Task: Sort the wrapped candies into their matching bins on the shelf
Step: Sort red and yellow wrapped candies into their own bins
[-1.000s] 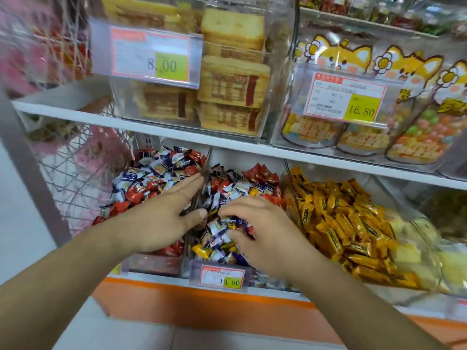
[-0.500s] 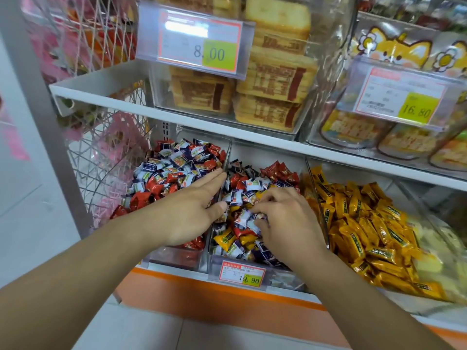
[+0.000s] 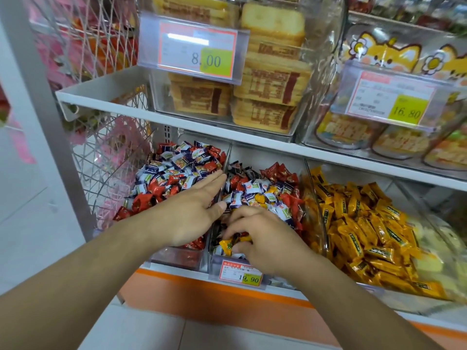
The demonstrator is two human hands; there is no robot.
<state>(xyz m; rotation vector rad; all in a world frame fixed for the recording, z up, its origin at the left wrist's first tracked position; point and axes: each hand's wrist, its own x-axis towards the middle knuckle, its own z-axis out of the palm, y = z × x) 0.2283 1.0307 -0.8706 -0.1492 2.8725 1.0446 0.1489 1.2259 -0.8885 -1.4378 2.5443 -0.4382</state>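
We see a white metal shelf (image 3: 106, 97) above a pale tiled floor (image 3: 32, 223), an orange base strip (image 3: 227, 296) below, and a white wire rack (image 3: 101, 173) at left.

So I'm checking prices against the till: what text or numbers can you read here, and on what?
"8.00": price tag on the upper biscuit bin.
"16.80": price tag on the upper jar bin.
"19.90": price tag on the middle candy bin.
Small print on all tags, biscuit packs and candy wrappers: too blurred to read.
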